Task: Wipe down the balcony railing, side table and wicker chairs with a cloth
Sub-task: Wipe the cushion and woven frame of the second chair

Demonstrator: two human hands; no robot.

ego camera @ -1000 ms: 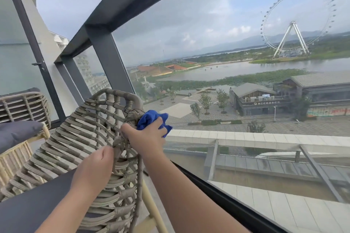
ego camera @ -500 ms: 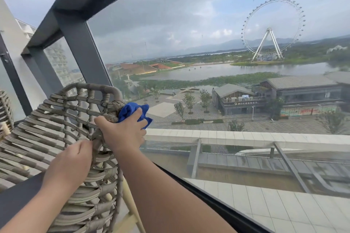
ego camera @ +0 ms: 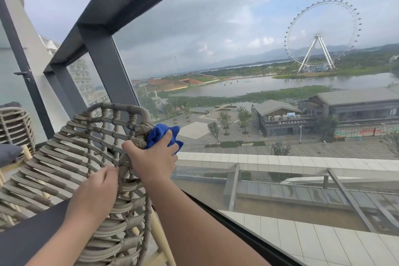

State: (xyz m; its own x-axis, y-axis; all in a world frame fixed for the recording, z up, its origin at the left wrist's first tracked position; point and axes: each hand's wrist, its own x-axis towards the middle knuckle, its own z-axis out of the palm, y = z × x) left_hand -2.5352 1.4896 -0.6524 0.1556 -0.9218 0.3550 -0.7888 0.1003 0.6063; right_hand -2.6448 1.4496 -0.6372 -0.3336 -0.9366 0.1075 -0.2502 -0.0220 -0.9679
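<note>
A beige wicker chair [ego camera: 71, 153] stands with its woven back towards me, at the lower left. My right hand [ego camera: 155, 157] grips a blue cloth [ego camera: 160, 134] against the right edge of the chair back, just below the top corner. My left hand [ego camera: 97, 188] holds the same woven edge a little lower, its fingers curled round the rim. The dark grey balcony railing [ego camera: 133, 0] runs diagonally overhead, with a post [ego camera: 108, 67] behind the chair.
A second wicker chair [ego camera: 15, 125] with a grey cushion [ego camera: 8, 154] stands at the far left. Glass panels [ego camera: 216, 71] close the balcony on the right, right beside the chair. A dark flat surface [ego camera: 28, 235] lies at the bottom left.
The view swung right and then back left. Both hands stay on the chair's edge, with the cloth near the top corner.
</note>
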